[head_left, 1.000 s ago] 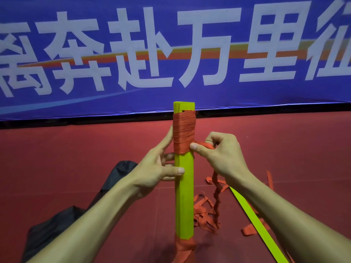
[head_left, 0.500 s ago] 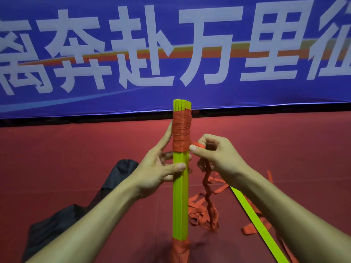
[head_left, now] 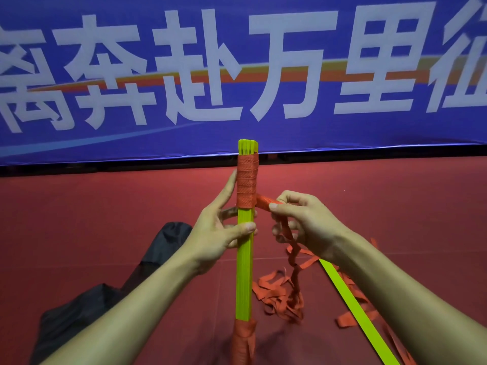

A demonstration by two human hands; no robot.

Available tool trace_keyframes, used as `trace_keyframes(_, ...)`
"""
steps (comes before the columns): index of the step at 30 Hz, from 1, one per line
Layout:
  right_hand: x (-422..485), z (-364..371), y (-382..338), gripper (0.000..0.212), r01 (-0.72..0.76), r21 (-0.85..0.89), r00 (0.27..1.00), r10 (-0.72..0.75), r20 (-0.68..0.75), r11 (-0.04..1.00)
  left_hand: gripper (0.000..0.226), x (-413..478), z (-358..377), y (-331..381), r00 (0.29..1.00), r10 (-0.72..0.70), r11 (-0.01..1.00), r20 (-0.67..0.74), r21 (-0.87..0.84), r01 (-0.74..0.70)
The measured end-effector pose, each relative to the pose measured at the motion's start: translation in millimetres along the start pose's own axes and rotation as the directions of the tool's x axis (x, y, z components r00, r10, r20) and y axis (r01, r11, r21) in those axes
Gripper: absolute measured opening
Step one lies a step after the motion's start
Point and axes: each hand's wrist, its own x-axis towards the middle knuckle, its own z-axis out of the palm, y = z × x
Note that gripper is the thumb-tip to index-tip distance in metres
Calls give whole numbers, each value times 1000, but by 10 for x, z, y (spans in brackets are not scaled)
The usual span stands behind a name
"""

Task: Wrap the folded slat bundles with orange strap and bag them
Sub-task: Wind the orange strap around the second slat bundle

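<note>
A lime-green folded slat bundle [head_left: 245, 270] stands upright on the red floor in the middle of the view. Orange strap [head_left: 247, 181] is wound round its top part, and more strap wraps its bottom end. My left hand [head_left: 218, 230] holds the bundle below the upper wrap, thumb across the front and index finger straight up along the left side. My right hand [head_left: 303, 222] pinches the free strap just right of the bundle, pulled taut from the wrap. The rest of the strap hangs from that hand into a loose pile [head_left: 284, 293] on the floor.
A black bag [head_left: 105, 293] lies crumpled on the floor at the left, under my left forearm. A single lime-green slat [head_left: 353, 309] lies diagonally on the floor at the right, over strap pieces. A blue banner [head_left: 237, 75] with white characters covers the back wall.
The bundle has turned in my left hand, so its narrow slat edges now face me. My right hand has drawn the strap out to the right, and the wrap reaches slightly lower.
</note>
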Motion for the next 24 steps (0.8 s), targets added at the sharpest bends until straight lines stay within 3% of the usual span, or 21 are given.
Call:
trace_keyframes(4, 0, 117, 29, 35, 186, -202, 965, -218, -149, 962, 100, 12, 140, 13, 995, 87, 987, -46, 136, -80)
trace_keyframes(7, 7, 149, 41, 48, 225, -366, 927, -314, -206, 903, 104, 30, 210, 12, 991, 119, 968, -66, 229, -101)
trace_keyframes(11, 7, 153, 47, 49, 217, -465, 898, -363, -251, 858, 102, 27, 242, 25, 986, 122, 937, -114, 341, -77)
trace_keyframes(16, -13, 156, 15, 42, 208, -519, 888, -382, -254, 829, 101, 18, 240, 17, 972, 77, 955, -223, 298, -8)
trace_keyframes(20, -52, 174, -15, 44, 233, -568, 889, -410, -205, 789, 61, 4, 225, 73, 981, 104, 947, -161, 317, -49)
trace_keyframes(24, -54, 150, -25, 46, 269, -581, 878, -444, -180, 768, 60, 3, 157, 120, 997, 69, 981, -16, 183, -65)
